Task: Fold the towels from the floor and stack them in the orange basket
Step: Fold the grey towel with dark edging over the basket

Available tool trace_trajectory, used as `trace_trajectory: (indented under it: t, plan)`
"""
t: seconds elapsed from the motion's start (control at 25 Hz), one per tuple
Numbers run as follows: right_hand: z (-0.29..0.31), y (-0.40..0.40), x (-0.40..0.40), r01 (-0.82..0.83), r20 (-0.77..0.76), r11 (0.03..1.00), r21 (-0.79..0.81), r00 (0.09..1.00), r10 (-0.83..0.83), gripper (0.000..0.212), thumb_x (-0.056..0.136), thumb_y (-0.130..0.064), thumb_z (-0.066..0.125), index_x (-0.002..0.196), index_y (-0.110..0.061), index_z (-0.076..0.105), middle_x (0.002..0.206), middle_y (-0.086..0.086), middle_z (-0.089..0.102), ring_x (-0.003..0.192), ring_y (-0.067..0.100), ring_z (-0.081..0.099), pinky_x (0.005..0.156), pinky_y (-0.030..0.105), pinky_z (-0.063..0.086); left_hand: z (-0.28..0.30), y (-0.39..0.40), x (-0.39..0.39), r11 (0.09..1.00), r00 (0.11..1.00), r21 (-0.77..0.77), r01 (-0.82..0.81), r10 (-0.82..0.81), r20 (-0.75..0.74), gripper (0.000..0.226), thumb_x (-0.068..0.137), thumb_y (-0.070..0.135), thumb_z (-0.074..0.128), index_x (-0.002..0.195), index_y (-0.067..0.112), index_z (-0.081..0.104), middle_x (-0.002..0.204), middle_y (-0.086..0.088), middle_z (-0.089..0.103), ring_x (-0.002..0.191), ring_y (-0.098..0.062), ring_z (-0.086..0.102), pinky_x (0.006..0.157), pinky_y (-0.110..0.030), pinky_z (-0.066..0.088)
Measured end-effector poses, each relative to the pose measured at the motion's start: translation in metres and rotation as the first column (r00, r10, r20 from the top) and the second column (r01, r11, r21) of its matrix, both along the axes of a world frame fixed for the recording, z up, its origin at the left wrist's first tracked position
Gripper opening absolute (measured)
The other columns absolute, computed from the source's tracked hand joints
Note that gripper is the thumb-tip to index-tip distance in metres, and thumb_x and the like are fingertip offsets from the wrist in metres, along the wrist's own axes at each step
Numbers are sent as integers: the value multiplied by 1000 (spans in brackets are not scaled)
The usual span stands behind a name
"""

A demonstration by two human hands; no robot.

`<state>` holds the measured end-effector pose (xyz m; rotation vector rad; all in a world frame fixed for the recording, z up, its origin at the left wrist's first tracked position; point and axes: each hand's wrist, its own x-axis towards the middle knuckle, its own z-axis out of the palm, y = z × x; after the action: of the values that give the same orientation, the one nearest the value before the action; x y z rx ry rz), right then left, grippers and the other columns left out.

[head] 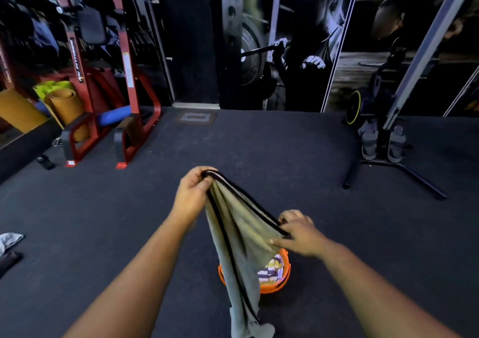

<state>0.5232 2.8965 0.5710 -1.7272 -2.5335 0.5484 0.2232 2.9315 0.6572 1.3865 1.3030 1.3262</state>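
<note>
The fingers (201,179) of the left hand (193,192) are curling around one bunched corner of a grey-green towel (233,223) with a black border, near the centre of the frame. The fingers (283,219) of the right hand (298,232) are pinching the same black border lower and more to the right, with the thumb lying against the cloth. Between the two hands the border is running as a tight diagonal line, and the rest of the towel is hanging down in long folds toward the bottom edge of the frame.

Behind the hanging cloth, in the lower middle of the frame, the orange basket (281,283) is standing on the dark floor (103,221). The towel is covering its left part. Inside it a striped towel (272,269) in purple, white and yellow is lying.

At the left edge of the frame a grey cloth (10,237) is lying on the floor, well apart from the basket. In the upper left a red exercise frame (129,78) is standing, with rolled mats (62,104) behind it. In the upper right a black stand (388,140) with a slanted pole is resting on the floor.
</note>
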Motion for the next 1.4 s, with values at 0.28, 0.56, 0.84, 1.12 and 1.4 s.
trace_trajectory:
  t: [0.28, 0.56, 0.84, 1.12, 1.4]
  plan:
    - [93, 38, 22, 386, -275, 788, 479, 919, -283, 16, 90, -38, 70, 88, -22, 72, 98, -4, 65, 94, 22, 62, 70, 37, 52, 9, 43, -51, 984, 664, 67, -166, 162, -730, 29, 98, 12, 55, 122, 21, 68, 115, -8, 73, 108, -32, 67, 88, -39, 50]
    - [170, 59, 12, 526, -941, 837, -151, 183, -285, 25, 87, -19, 71, 71, -22, 51, 67, -1, 53, 65, 16, 51, 61, 35, 41, 72, 42, 2, 992, 979, -123, -31, 56, 199, 18, 104, 27, 51, 95, 23, 66, 84, 3, 68, 85, -20, 61, 74, -34, 48]
    - [197, 34, -15, 404, -988, 914, -48, -156, 17, 26, 95, -4, 66, 113, -18, 54, 89, -1, 70, 85, 13, 66, 77, 26, 54, 144, 20, 41, 868, 292, -193, 458, -352, -889, 28, 79, 41, 84, 82, 27, 61, 77, 12, 64, 82, -16, 65, 70, -30, 44]
    - [84, -6, -23, -7, -818, 962, -273, 527, -228, 80, 70, -48, 89, 136, -17, 55, 127, -12, 67, 120, 4, 61, 100, 21, 47, 188, 2, 54, 871, 838, -13, 491, -468, 279, 28, 81, 12, 68, 107, 1, 67, 91, -15, 75, 88, -26, 74, 76, -36, 62]
    - [91, -14, -57, 118, -849, 841, -528, -47, -526, 29, 92, -24, 70, 110, -2, 74, 109, 25, 73, 100, 34, 72, 91, 40, 57, 63, 7, 34, 897, 819, -155, 415, -294, 492, 56, 102, 65, 21, 131, 36, 58, 127, 11, 65, 124, -19, 58, 99, -42, 51]
